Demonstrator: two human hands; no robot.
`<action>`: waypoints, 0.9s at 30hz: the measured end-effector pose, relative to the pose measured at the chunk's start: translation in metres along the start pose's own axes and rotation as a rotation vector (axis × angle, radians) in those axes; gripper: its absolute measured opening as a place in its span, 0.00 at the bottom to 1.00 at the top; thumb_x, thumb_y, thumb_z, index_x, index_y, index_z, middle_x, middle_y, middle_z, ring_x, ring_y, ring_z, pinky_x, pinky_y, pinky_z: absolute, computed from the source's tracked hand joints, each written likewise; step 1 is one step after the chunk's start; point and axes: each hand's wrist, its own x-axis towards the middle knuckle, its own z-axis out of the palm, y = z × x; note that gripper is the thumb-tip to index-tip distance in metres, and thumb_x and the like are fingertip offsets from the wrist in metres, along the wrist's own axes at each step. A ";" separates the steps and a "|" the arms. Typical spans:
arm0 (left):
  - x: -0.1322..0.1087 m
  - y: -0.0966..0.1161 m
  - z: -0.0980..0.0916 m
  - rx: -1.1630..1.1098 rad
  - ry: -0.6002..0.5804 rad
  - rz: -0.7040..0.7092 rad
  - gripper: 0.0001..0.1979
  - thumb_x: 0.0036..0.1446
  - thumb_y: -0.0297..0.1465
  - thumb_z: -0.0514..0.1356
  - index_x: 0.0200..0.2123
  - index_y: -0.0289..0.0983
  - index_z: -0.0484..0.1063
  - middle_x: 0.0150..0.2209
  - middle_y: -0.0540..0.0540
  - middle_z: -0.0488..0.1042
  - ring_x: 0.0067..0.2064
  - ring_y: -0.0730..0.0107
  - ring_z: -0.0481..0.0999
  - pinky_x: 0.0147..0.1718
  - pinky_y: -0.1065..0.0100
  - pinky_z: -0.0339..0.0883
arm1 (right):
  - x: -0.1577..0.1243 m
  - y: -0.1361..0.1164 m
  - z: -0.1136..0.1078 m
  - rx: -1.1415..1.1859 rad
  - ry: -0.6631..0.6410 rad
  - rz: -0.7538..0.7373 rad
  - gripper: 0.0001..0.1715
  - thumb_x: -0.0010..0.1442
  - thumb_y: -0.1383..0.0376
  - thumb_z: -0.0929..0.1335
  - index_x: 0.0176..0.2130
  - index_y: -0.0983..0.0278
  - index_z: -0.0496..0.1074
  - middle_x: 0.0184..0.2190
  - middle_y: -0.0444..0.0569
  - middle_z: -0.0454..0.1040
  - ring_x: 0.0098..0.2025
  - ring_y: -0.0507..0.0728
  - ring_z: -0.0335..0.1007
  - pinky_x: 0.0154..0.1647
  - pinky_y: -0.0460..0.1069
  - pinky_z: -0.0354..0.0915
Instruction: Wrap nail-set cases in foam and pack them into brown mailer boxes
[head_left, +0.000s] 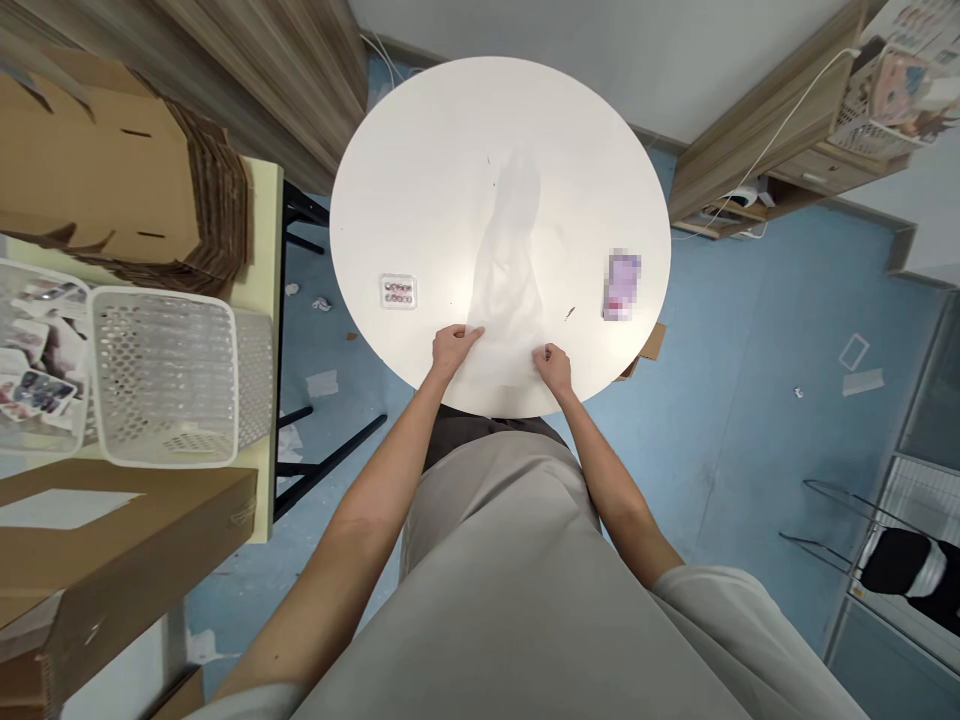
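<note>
A thin, translucent white sheet (506,290) lies rumpled on the round white table (405,150). It is wide near my body and narrows toward the far side; I cannot tell whether it is cloth or plastic film. My left hand (453,350) pinches its left edge, thumb and fingertips together. At the right edge, my right hand (553,368) is closed on the sheet with curled fingers. To the left of the sheet sits a small clear case (398,292) with rows of small reddish and dark pieces. A purple, pixelated object (622,285) lies to the right.
A side table (262,510) on the left bears stacked flat cardboard (97,150), a white perforated basket (166,300) and a large cardboard box (150,550). Wooden cabinets (795,140) stand at the right back. Paper scraps (322,383) litter the blue floor.
</note>
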 end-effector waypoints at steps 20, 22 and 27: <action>0.094 0.103 0.044 0.089 0.199 0.051 0.13 0.50 0.25 0.68 0.33 0.45 0.68 0.38 0.47 0.78 0.47 0.55 0.79 0.53 0.58 0.69 | -0.005 0.003 -0.018 -0.196 -0.041 0.144 0.16 0.76 0.55 0.69 0.35 0.56 0.67 0.36 0.48 0.79 0.36 0.61 0.74 0.37 0.53 0.64; 0.099 0.103 0.040 0.138 0.206 0.070 0.14 0.50 0.27 0.69 0.36 0.45 0.68 0.41 0.46 0.79 0.51 0.51 0.80 0.57 0.55 0.69 | 0.000 -0.004 -0.020 -0.231 0.009 0.118 0.11 0.73 0.54 0.71 0.44 0.58 0.74 0.46 0.55 0.82 0.46 0.65 0.80 0.44 0.56 0.72; 0.118 0.113 0.037 0.094 0.224 0.154 0.17 0.59 0.41 0.73 0.35 0.45 0.67 0.42 0.41 0.80 0.55 0.45 0.79 0.63 0.50 0.67 | 0.040 -0.067 -0.015 -0.320 0.183 -0.275 0.34 0.79 0.54 0.64 0.75 0.68 0.67 0.76 0.69 0.65 0.80 0.72 0.59 0.79 0.67 0.61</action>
